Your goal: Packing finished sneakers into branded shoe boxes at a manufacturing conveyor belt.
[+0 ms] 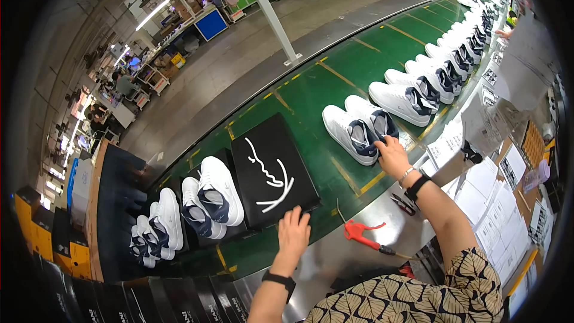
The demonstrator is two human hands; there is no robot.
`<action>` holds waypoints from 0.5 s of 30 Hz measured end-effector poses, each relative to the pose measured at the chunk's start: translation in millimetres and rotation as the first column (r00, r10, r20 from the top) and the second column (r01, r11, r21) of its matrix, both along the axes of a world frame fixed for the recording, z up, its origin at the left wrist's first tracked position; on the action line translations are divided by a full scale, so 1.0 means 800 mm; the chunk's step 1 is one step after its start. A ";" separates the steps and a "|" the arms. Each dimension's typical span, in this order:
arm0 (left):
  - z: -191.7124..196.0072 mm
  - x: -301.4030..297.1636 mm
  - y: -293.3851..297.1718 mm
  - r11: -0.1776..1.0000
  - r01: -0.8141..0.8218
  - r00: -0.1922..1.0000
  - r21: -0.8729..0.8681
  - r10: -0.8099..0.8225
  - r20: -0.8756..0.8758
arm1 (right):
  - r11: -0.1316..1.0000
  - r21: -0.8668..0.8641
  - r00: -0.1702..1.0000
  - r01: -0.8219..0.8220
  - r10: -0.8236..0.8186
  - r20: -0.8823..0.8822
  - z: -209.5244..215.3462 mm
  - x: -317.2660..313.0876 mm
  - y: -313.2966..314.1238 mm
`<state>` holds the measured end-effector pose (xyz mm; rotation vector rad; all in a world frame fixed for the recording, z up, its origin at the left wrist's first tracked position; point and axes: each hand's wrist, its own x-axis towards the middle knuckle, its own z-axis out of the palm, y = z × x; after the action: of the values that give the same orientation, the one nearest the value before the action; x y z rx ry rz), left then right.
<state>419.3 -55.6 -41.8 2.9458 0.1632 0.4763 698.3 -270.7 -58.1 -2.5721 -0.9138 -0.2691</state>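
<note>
Matt black cardboard box lid [274, 170]; smooth white leather-look shoes [350, 133] at two o'clock on the glossy green belt [311, 90]

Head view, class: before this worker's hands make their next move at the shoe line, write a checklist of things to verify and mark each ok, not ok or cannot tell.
1. Left hand reaches the black box lid: ok, fingertips at its near edge.
2. Right hand reaches the nearest pair of white shoes: ok, fingers touch the heel of one shoe.
3. Both hands free of tools: ok, the red tool lies untouched on the metal ledge.
4. Open box beside the lid already filled: ok, a white pair sits in it.
5. Belt stopped: cannot tell.
</note>
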 end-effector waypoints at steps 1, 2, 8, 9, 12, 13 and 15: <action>-0.006 -0.012 -0.004 0.999 0.007 1.000 -0.046 -0.008 -0.023 | 0.996 -0.088 0.997 0.017 -0.011 0.071 -0.003 0.012 0.014; -0.010 -0.025 -0.011 0.999 -0.018 0.999 -0.049 0.017 -0.027 | 0.982 -0.191 0.999 0.010 -0.001 0.045 -0.013 0.029 0.017; -0.050 -0.128 -0.049 0.920 -0.303 0.953 -0.250 0.297 -0.062 | 0.859 -0.512 0.994 -0.003 -0.053 -0.094 -0.019 0.076 0.022; -0.058 -0.149 -0.057 0.882 -0.370 0.929 -0.291 0.360 -0.088 | 0.850 -0.526 0.986 -0.033 -0.057 -0.154 -0.030 0.082 0.032; -0.084 -0.196 -0.076 0.822 -0.457 0.888 -0.340 0.442 -0.124 | 0.877 -0.454 0.966 -0.156 0.040 -0.256 -0.008 0.078 0.049; -0.092 -0.207 -0.082 0.806 -0.494 0.869 -0.325 0.473 -0.148 | 0.901 -0.373 0.951 -0.222 0.116 -0.287 0.001 0.070 0.059; -0.105 -0.214 -0.093 0.765 -0.537 0.842 -0.355 0.510 -0.175 | 0.943 -0.277 0.947 -0.187 0.097 -0.308 0.032 0.044 0.094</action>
<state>248.0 -130.2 -125.7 2.4811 0.9939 0.3495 733.3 -195.7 -32.6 -2.6975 -1.0914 0.3097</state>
